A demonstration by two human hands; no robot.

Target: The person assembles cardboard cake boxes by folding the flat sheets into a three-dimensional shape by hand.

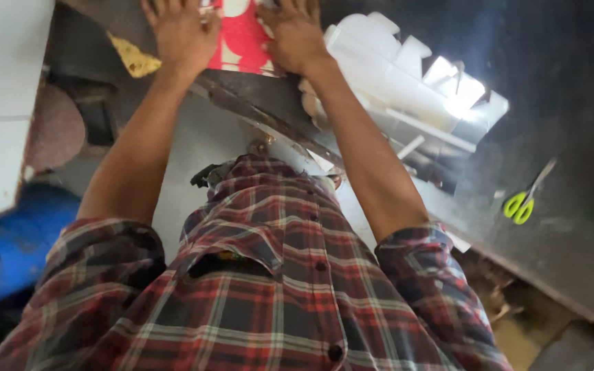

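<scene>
A red sheet with white shapes [238, 38] lies on a dark tabletop [572, 89] at the top of the head view. My left hand [181, 31] presses flat on its left side and my right hand [295, 34] presses on its right side. Both hands have fingers spread over the sheet; the fingertips run out of the frame. My plaid shirt fills the lower half of the view.
A pile of white cut card pieces [407, 82] lies right of the red sheet. Green-handled scissors [525, 200] lie further right. A yellow scrap [134, 58] sits left of my left hand. A blue object [15, 240] is at the lower left.
</scene>
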